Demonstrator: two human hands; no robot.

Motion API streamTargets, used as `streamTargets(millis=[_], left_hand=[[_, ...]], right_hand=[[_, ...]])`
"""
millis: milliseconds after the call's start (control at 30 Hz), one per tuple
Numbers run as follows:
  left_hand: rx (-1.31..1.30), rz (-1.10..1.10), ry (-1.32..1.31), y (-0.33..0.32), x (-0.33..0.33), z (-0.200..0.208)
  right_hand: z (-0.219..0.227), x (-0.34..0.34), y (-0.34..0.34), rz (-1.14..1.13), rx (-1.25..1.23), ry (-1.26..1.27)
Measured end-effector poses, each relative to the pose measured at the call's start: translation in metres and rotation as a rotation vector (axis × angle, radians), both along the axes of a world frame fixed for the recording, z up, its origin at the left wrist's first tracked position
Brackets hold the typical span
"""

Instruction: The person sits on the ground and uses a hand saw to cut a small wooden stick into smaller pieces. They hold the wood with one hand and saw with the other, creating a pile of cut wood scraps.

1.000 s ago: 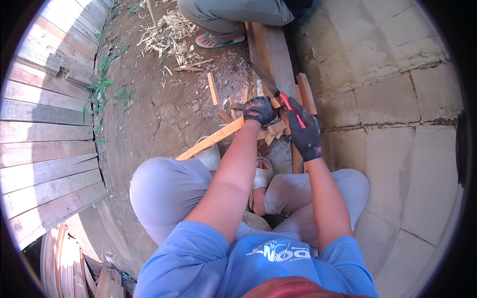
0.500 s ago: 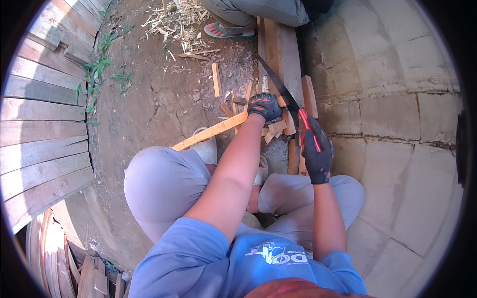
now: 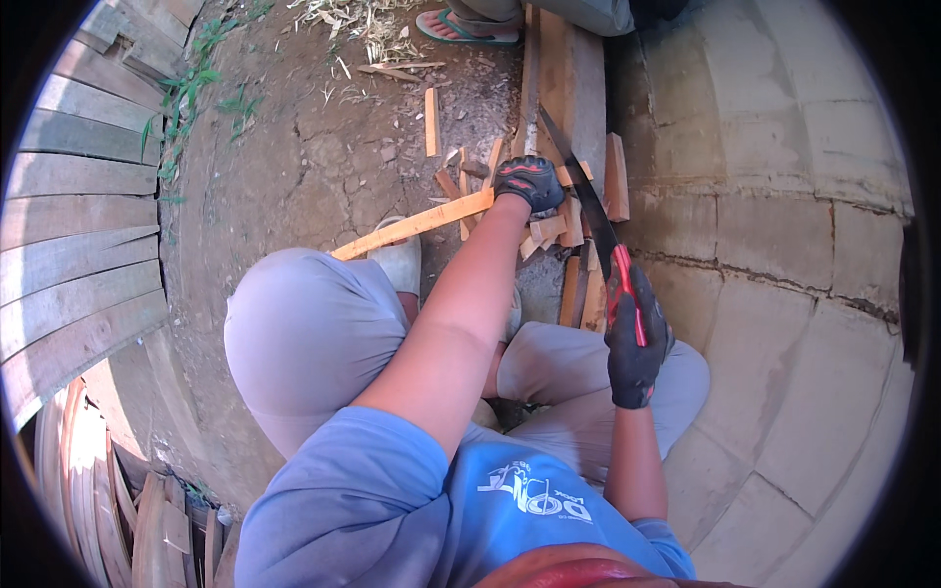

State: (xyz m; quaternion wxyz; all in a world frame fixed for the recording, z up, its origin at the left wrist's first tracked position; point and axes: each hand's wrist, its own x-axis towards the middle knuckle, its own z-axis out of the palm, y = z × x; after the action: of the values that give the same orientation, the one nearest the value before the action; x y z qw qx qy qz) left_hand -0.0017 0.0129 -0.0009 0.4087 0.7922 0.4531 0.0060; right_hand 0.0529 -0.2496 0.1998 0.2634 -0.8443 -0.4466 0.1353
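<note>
From head height, the scene is viewed steeply downward over the blue shirt (image 3: 392, 465), with the left hand (image 3: 529, 183) and right hand (image 3: 637, 338) shown at close range near the middle. Boards (image 3: 88, 235) are taken in well left of the hands, grey blocks (image 3: 774, 235) to their right; straight edges are bowed.

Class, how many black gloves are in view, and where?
2. One glove is on the left hand, over the wooden strip; the other is on the right hand, gripping the saw. The co-worker has both hands out of view.
</note>
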Motion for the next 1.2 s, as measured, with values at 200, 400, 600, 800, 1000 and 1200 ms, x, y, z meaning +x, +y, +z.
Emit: streamTargets(millis=[200,400,600,800,1000,1200], left_hand=[[-0.001,-0.006,0.021,-0.007,-0.004,0.007],[0.046,0.018,0.043,-0.009,-0.008,0.000],[0.111,-0.016,0.042,-0.010,0.006,-0.005],[0.205,0.029,0.019,-0.020,0.004,-0.008],[0.403,0.113,-0.002,-0.038,0.011,-0.022],[0.421,0.143,-0.027,-0.035,0.005,-0.030]], right_hand=[[0.014,0.008,0.023,-0.134,0.058,0.173],[0.003,0.015,0.035,0.030,0.125,0.087],[-0.018,0.005,0.069,0.130,0.076,-0.036],[-0.021,0.011,0.071,0.146,0.054,-0.044],[-0.013,0.045,0.043,0.093,0.073,0.105],[0.055,0.023,-0.007,0.090,-0.122,-0.005]])
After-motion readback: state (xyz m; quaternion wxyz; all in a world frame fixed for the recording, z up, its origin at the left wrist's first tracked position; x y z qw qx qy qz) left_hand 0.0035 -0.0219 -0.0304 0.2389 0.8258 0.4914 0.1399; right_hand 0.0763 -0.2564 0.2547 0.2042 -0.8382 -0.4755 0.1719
